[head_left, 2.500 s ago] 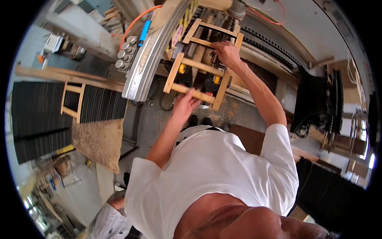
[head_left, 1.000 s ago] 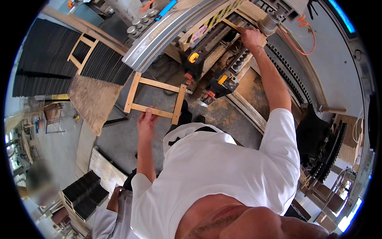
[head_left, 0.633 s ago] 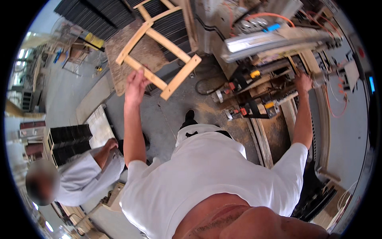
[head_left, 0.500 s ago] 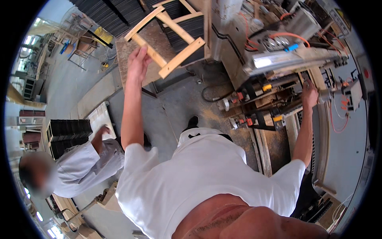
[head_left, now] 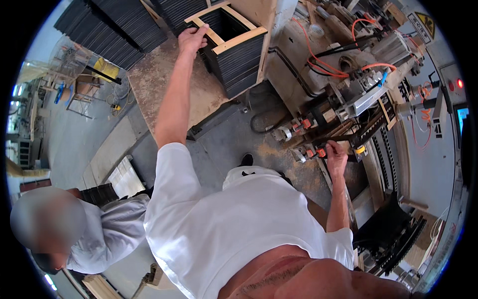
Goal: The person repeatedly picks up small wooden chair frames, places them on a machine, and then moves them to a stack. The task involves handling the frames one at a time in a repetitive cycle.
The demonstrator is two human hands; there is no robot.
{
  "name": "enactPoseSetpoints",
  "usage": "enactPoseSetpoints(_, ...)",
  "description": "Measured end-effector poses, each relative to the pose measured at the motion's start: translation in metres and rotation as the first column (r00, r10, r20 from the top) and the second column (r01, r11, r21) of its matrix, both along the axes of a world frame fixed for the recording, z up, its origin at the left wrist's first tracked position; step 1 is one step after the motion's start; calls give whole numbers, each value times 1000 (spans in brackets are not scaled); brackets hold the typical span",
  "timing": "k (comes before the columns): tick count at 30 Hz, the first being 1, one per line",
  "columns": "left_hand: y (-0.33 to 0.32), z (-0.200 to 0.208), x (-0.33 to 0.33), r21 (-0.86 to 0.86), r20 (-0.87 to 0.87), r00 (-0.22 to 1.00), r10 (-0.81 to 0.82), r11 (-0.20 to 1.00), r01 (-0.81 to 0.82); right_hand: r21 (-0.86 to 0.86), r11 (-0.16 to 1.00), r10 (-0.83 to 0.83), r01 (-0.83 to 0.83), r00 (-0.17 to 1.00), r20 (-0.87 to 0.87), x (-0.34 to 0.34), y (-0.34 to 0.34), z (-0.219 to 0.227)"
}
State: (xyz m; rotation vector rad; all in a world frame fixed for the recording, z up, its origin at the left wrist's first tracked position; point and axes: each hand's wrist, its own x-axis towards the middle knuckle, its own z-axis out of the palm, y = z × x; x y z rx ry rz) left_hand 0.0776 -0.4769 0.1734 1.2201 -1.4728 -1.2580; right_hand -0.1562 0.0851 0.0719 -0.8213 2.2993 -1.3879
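My left hand [head_left: 193,41] is closed on the near side rail of a pale wooden frame [head_left: 240,40], made of four slats around an open middle. The frame lies on top of a tall stack of black frames [head_left: 239,65] at the far side. My right hand [head_left: 336,157] is at the front of a machine [head_left: 358,104], its fingers curled against a dark part beside a red knob [head_left: 321,152]. What those fingers hold, if anything, cannot be made out. Another light wooden piece [head_left: 387,113] sits in the machine at the right.
The stack stands on a worn board [head_left: 154,84], with more black stacks [head_left: 104,30] behind. Orange air hoses [head_left: 326,72] loop over the machine. Sawdust [head_left: 271,154] lies on the floor. At the left, another person [head_left: 112,224] in grey is close by.
My left hand has carried the wooden frame forward and down onto the black stack. My right hand has moved back and left to the machine's front. A red light now shows at the right.
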Motion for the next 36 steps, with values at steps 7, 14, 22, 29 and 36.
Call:
enactPoseSetpoints(7,75,26,-2,-697,367,918,150,698,164,85,988,-125,131,989,-73,38,24,-21)
enactPoseSetpoints(14,90,33,-26,-531,795,597,104,596,603,119,981,-154,155,988,-17,53,60,-32)
enactPoseSetpoints(22,67,24,-41,-402,866,489,106,729,554,104,949,-307,299,949,67,82,147,-40)
enactPoseSetpoints(29,102,43,-59,-460,879,407,247,663,591,136,894,-402,427,899,-175,102,251,-5)
enactPoseSetpoints(36,267,-11,-60,-798,144,982,-123,573,189,356,492,-473,795,587,-657,156,378,90)
